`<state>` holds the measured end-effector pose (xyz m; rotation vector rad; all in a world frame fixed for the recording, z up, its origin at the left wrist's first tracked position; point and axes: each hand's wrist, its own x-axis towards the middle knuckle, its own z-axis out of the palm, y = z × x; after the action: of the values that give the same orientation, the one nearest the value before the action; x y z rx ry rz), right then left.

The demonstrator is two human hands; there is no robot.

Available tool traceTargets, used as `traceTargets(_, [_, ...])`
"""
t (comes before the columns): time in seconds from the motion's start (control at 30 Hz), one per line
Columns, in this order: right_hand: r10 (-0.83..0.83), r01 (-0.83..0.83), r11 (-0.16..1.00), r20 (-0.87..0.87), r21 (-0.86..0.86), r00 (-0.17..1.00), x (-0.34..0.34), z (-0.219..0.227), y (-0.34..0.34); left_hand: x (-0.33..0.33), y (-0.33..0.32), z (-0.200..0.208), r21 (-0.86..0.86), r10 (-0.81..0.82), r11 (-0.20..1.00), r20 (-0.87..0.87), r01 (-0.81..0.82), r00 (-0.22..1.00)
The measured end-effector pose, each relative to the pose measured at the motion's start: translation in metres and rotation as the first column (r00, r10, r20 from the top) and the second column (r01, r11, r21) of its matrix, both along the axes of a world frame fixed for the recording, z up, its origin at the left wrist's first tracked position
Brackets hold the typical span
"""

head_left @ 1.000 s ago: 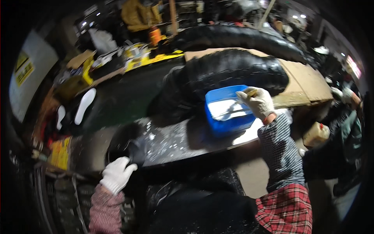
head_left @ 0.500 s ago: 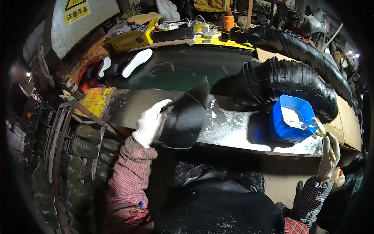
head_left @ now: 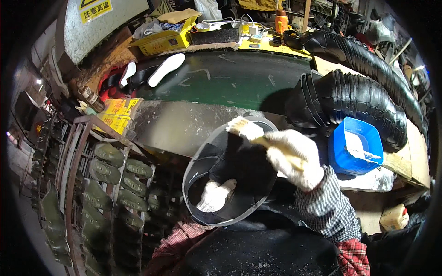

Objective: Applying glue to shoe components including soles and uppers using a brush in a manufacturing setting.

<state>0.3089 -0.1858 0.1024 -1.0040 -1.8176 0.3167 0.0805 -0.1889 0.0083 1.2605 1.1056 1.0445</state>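
A black shoe upper (head_left: pixel 209 156) is turned with its wide opening facing up at me, its grey rim forming a large oval. My gloved left hand (head_left: pixel 215 197) reaches inside the opening and grips the upper there; part of the hand is hidden. In my gloved right hand (head_left: pixel 297 158) is a brush, its handle crossing the palm. White paste coats the brush (head_left: pixel 245 128), whose head touches the far rim of the upper. To the right of that hand stands a blue tub (head_left: pixel 338 155) holding white paste.
Nested black uppers (head_left: pixel 354 99) lie behind the tub on the bench. Beyond the metal ledge (head_left: pixel 161 122) runs a dark green belt (head_left: pixel 221 78) with white insoles (head_left: pixel 166 70). A rack of shoe lasts (head_left: pixel 108 172) stands left; a yellow box (head_left: pixel 165 42) sits at the back.
My right hand has brought the brush from beside the tub leftward onto the upper's rim. The upper has come nearer and turned opening-up, with my left hand now inside it.
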Motion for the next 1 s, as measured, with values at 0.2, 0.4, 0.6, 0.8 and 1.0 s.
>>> traceTargets(0.2, [-0.315, -0.032, 0.773, -0.427, -0.633, 0.848, 0.041, -0.038, -0.044, -0.013, 0.017, -0.025, -0.197, 0.006, 0.977, 0.426, 0.086, 0.905])
traceTargets(0.4, [-0.267, 0.129, 0.943, -0.468, -0.305, 0.842, -0.001, 0.007, 0.000, 0.003, 0.010, -0.049, -0.084, -0.118, 0.989, 0.045, 0.122, 0.992])
traceTargets(0.6, [0.168, -0.183, 0.972, 0.112, 0.149, 0.980, -0.075, 0.028, -0.030, 0.028, 0.036, -0.046, 0.715, 0.086, 0.590, -0.518, 0.376, 0.851])
traceTargets(0.8, [0.468, -0.441, 0.850, 0.029, -0.287, 0.883, 0.006, 0.002, -0.071, -0.014, 0.091, 0.002, 0.675, -0.092, 0.433, -0.626, 0.597, 0.775])
traceTargets(1.0, [-0.008, 0.002, 0.948, -0.017, -0.318, 1.000, 0.032, -0.001, -0.125, -0.007, 0.076, -0.008, 0.653, -0.041, 0.613, -0.537, 0.445, 0.843])
